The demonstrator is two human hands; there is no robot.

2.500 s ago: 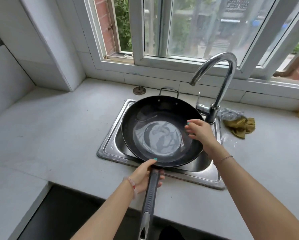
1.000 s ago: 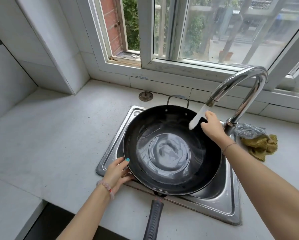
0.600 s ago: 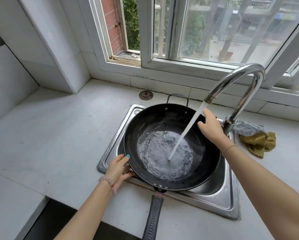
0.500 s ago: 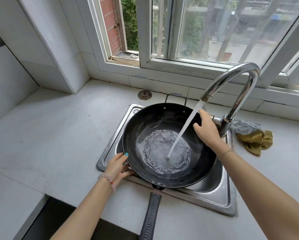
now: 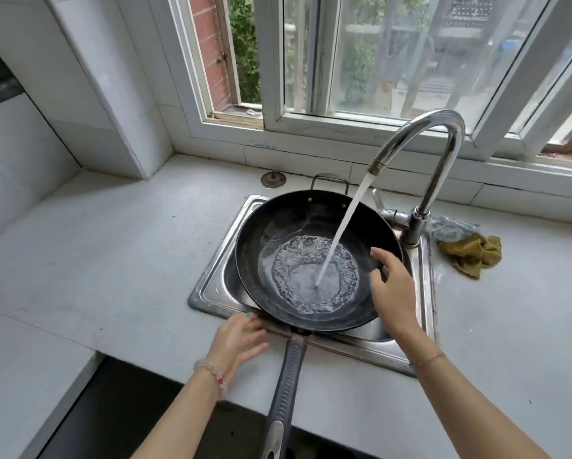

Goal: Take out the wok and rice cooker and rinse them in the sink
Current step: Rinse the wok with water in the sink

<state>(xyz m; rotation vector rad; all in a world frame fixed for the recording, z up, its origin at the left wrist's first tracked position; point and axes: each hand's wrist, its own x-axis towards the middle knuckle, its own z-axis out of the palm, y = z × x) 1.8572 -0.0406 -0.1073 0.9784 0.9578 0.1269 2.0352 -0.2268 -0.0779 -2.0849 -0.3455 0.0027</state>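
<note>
Head view: left fingers (image 5: 251, 323) lie spread and empty just beside the wok (image 5: 278, 233), right fingers (image 5: 379, 256) loosely apart over its right rim, gripping nothing, while it sits across the sink (image 5: 212, 286) under tap (image 5: 443, 127) water (image 5: 341, 233), so rinsing is underway and swirling next likely needs the handle (image 5: 286, 385) gripped.

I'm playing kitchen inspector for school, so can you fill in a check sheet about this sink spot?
Surface: pale countertop with a steel sink set in.
Job's things: black wok resting across the sink, faucet water pooling inside it; rice cooker not seen.
Clutter: yellow cloth, grey scourer, round sink strainer on the countertop.
Hands: left hand open beside the wok handle; right hand open over the wok's right rim.
Cables: nothing seen.
Surroundings: window behind the sink, tiled wall left.
</note>
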